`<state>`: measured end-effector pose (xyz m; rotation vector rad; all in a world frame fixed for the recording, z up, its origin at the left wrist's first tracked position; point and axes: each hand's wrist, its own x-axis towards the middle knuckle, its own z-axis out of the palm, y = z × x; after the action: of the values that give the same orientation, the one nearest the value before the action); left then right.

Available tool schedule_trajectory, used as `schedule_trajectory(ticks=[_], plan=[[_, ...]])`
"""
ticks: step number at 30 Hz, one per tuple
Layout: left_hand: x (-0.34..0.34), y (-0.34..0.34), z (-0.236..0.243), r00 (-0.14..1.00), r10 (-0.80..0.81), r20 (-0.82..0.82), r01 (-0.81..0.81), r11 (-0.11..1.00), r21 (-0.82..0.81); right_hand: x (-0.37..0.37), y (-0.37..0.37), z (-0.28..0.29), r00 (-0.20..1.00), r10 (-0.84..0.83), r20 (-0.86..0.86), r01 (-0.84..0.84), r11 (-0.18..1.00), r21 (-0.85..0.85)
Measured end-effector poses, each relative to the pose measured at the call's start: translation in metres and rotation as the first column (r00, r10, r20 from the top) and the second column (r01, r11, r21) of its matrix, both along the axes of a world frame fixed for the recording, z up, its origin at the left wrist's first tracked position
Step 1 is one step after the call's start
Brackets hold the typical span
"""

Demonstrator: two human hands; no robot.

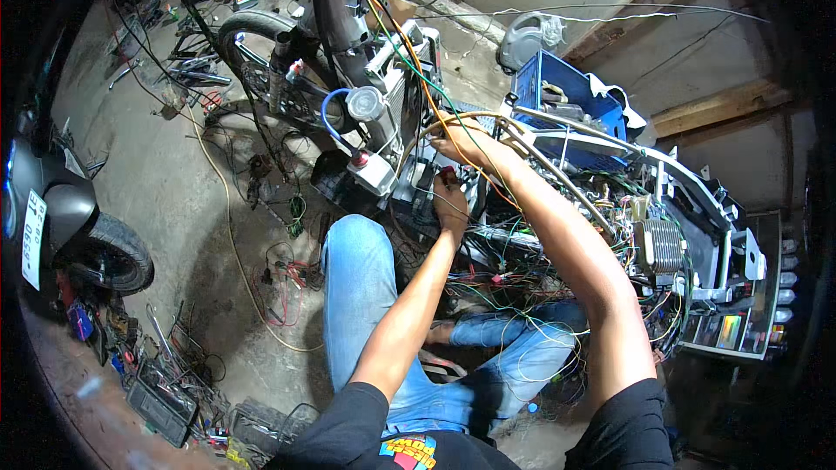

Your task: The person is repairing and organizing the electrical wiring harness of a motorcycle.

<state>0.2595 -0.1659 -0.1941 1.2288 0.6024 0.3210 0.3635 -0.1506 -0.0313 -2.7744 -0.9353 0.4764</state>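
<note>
A stripped motorcycle frame (557, 135) with bare metal tubes and loose wiring stands in front of me. My left hand (450, 204) reaches low into its middle, fingers closed around a small dark red and black thing (448, 176) whose kind I cannot make out. Higher up, my right hand (463, 141) is at a curved brownish tube or hose, its fingers bent and partly hidden; what they hold does not show. Orange and green wires (426, 84) hang down across the right hand. Left of both hands sits a white reservoir with a red cap (373, 172).
A blue crate (557, 78) with parts stands behind the frame. Wiring bundles (496, 274) and a finned metal part (659, 246) crowd the right side. A scooter wheel (109, 252) is at the left. Tools in a black tray (163, 405) and a long cable (228, 209) lie on the floor.
</note>
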Motion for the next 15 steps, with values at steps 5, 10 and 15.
schedule_trajectory(ticks=[5, 10, 15], plan=[[0.004, 0.001, -0.006, 0.999, -0.016, 0.048, 0.014, 0.999, 0.040, 0.003, 0.001, 0.010, 0.999, 0.023, -0.048, -0.024, 0.999, -0.038], [-0.001, 0.011, -0.007, 0.999, -0.051, -0.020, 0.051, 0.999, 0.011, -0.002, 0.012, 0.013, 0.994, 0.053, -0.091, -0.060, 0.996, -0.070], [0.003, -0.008, 0.015, 0.998, -0.067, -0.010, 0.067, 0.998, 0.020, 0.033, -0.033, -0.042, 0.951, 0.307, 0.046, -0.295, 0.940, -0.172]])
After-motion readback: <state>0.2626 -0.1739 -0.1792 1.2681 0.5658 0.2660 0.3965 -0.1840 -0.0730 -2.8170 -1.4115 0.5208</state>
